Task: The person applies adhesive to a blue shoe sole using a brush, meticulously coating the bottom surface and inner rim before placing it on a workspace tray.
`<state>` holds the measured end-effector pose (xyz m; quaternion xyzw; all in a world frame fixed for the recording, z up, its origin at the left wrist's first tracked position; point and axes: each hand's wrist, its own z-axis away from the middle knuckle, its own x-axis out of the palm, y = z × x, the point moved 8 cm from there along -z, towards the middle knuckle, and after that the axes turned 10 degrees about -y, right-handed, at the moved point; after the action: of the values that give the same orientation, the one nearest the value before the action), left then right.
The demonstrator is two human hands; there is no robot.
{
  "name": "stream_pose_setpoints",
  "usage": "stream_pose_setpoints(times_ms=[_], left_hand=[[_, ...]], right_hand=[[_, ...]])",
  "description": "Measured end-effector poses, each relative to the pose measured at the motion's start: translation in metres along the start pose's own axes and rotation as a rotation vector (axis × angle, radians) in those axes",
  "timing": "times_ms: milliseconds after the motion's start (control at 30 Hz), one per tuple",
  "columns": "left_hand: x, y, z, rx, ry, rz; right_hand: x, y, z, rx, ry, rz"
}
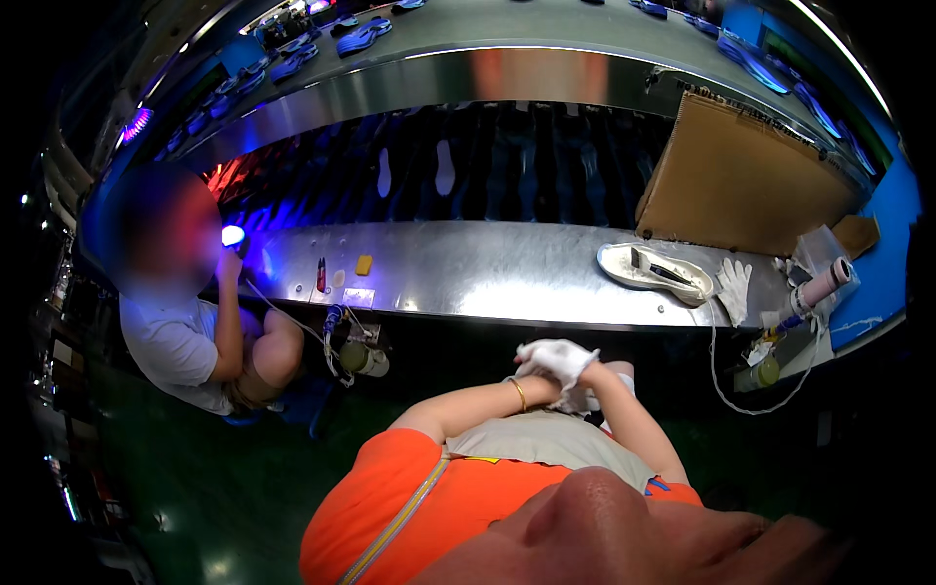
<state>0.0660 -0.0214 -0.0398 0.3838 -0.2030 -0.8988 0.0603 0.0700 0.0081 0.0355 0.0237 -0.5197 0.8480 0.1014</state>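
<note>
My right hand (565,359), in a white glove, lies across my left hand over my lap, in front of the bench. My left hand (568,398) is partly hidden under it; white cloth shows there, and a gold bangle (520,394) circles that forearm. How the fingers of either hand are bent is too small and overlapped to make out. Beyond them on the metal bench (478,283), a white shoe-shaped piece (614,260) holds a black object (663,270). Beside it lies a loose white glove (733,290).
A large cardboard box (751,175) stands at the right behind the bench. A pink cylinder (827,283) and a cord (717,366) are at the right end. To the left sits a person (175,336) holding a glowing lamp (233,235). A yellow block (364,264) lies nearby.
</note>
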Motion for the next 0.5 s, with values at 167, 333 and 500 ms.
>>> stream_pose_setpoints(times_ms=[167,333,500], left_hand=[[-0.061,0.002,0.037,0.296,-0.008,0.537],[-0.193,-0.058,0.126,0.426,0.455,0.847],[-0.336,-0.133,0.258,0.385,1.236,0.544]], right_hand=[[-0.098,0.035,0.031,-0.193,0.345,-0.705],[-0.182,0.082,0.085,-0.512,0.309,-1.166],[-0.233,0.122,0.146,-0.763,0.688,-1.230]])
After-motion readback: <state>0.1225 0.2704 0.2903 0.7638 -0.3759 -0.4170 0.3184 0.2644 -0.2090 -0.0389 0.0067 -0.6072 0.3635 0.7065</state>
